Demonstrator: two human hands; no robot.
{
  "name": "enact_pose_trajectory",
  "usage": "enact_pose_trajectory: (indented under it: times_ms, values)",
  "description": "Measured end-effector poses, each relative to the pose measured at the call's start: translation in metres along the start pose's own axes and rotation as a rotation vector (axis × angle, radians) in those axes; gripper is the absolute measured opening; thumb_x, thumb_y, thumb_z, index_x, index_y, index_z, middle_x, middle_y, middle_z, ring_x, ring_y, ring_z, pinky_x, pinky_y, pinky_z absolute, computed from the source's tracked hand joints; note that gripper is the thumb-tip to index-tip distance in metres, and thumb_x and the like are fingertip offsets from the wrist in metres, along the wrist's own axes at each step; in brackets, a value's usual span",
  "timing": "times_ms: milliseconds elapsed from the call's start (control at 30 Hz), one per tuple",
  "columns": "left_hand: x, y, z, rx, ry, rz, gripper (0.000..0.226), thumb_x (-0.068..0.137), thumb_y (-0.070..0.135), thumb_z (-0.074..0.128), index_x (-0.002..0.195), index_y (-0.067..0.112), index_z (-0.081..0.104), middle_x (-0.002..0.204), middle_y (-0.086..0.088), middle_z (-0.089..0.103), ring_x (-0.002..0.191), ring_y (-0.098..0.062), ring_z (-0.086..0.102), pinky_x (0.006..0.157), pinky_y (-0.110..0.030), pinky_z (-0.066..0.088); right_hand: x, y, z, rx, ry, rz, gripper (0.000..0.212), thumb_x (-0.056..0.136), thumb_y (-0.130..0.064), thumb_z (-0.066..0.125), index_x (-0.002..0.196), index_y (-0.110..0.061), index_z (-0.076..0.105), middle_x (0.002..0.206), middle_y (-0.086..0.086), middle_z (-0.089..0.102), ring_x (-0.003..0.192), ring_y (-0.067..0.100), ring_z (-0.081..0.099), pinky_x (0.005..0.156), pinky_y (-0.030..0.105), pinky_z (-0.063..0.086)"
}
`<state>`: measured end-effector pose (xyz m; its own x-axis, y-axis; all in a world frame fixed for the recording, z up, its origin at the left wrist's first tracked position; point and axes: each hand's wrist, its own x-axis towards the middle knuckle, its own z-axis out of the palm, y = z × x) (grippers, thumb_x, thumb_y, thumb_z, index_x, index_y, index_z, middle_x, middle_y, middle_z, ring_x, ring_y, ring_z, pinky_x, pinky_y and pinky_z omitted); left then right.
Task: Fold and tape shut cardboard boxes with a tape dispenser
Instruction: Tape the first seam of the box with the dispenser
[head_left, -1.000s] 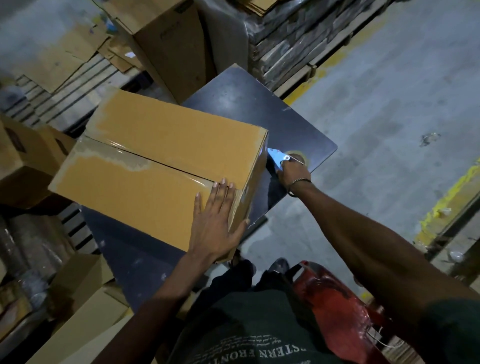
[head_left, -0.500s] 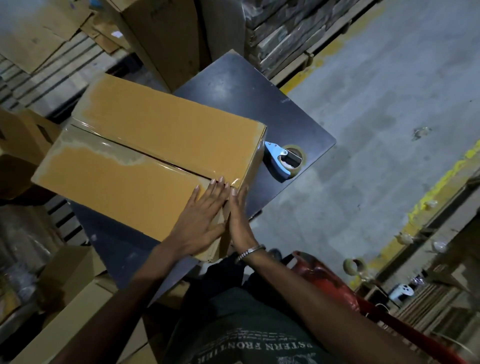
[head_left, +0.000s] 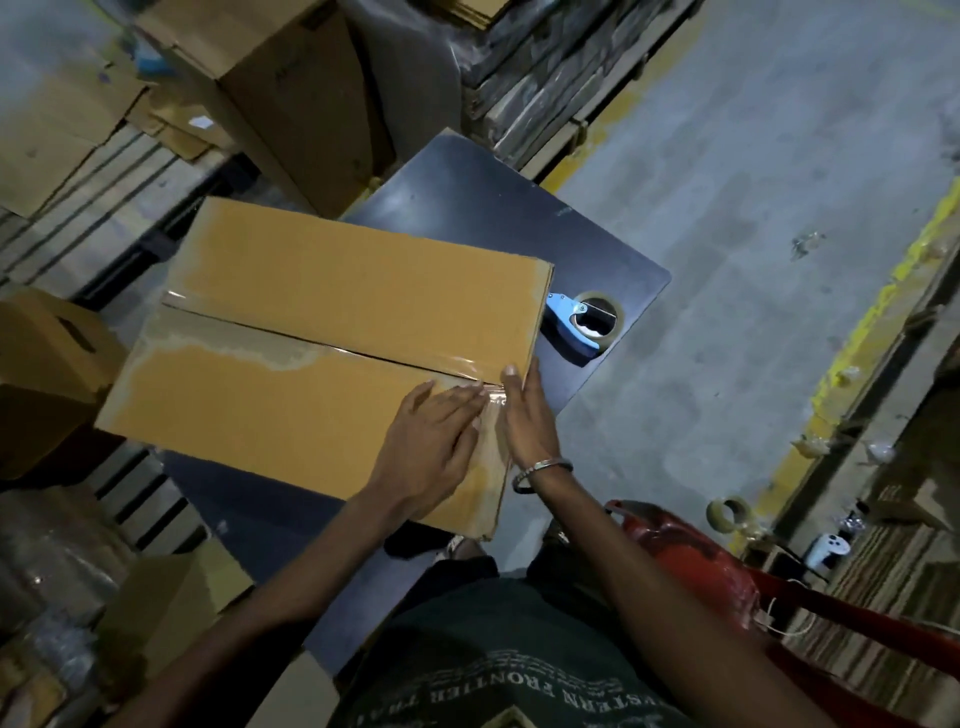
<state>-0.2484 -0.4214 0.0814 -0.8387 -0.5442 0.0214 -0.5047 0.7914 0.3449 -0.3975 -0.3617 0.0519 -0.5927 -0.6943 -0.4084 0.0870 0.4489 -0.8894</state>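
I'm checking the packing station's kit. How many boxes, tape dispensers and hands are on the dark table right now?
Cardboard box: 1
Blue tape dispenser: 1
Hands on the box: 2, left hand and right hand
Total: 4

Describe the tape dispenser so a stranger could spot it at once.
Find the dark table holding the big cardboard box. On its bare surface beside the box's right end lies the tape dispenser. It alone is light blue, carrying a tape roll.
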Motion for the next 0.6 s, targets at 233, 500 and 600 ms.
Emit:
enact_pose_trajectory:
  times_ms: [233, 500, 600]
  values:
    - [0.011, -0.035, 0.006, 0.141, -0.217, 0.083, 0.069, 0.113, 0.054, 0.015, 0.169, 0.016, 0.000, 0.177, -0.001, -0.006, 0.162, -0.016, -0.011, 0.132, -0.047, 0.008, -0.003, -0.014, 0.008, -0.098, 0.087, -0.065, 0.058, 0.102, -0.049, 0.060, 0.153, -0.038, 0.034, 0.136, -0.016, 0.061, 0.115, 0.004, 0.060, 0.095, 0.023, 0.045]
    - [-0.020, -0.121, -0.021, 0.166, -0.227, -0.122, 0.079, 0.108, 0.068, 0.006, 0.169, 0.019, -0.005, 0.176, 0.003, -0.009, 0.162, -0.012, -0.011, 0.132, -0.044, 0.006, 0.004, -0.011, 0.008, -0.197, 0.104, 0.025, 0.068, 0.098, -0.052, 0.064, 0.157, -0.029, 0.037, 0.140, -0.005, 0.063, 0.120, 0.013, 0.059, 0.097, 0.028, 0.044]
    - [-0.029, -0.150, -0.032, 0.225, -0.202, -0.214, 0.083, 0.106, 0.070, 0.003, 0.169, 0.015, 0.000, 0.177, -0.001, -0.003, 0.163, -0.018, -0.002, 0.131, -0.049, 0.014, 0.005, -0.017, 0.015, -0.309, 0.185, 0.024, 0.081, 0.097, -0.052, 0.065, 0.160, -0.016, 0.028, 0.153, 0.005, 0.050, 0.135, 0.025, 0.052, 0.108, 0.040, 0.046]
